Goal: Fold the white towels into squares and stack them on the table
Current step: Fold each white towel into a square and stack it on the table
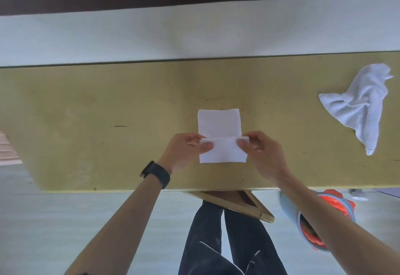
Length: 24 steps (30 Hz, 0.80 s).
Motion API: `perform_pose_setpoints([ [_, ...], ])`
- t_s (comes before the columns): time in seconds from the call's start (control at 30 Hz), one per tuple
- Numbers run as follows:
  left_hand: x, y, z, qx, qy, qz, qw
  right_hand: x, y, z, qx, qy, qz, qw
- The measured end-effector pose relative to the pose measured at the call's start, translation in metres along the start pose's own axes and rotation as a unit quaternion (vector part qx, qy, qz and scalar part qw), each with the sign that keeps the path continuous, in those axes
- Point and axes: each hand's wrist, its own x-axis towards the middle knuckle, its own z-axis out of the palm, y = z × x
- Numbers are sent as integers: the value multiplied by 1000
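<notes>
While both hands pinch it, the small white rectangular cloth towel (219, 136) lies between them on the yellow-green tabletop (86, 123): left hand (184, 151), right hand (262, 151), near flap folded over. Crumpled white towel (359, 103): well beyond the right hand.

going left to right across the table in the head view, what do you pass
black watch → left hand → part-folded white towel → right hand → crumpled white towel
</notes>
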Motion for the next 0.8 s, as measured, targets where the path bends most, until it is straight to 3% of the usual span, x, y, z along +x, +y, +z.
perform_pose_setpoints([
  [0.13,27,17,-2,-136,15,-10,991,40,-12,14,50,53,62,995],
  [0.23,43,15,4,-172,50,-31,983,55,-15,25,30,82,83,993],
  [0.4,58,14,14,-105,135,-22,985,66,-11,37,-39,119,81,989],
  [0.8,62,21,26,-48,224,-3,973,76,-9,42,-180,131,80,971],
])
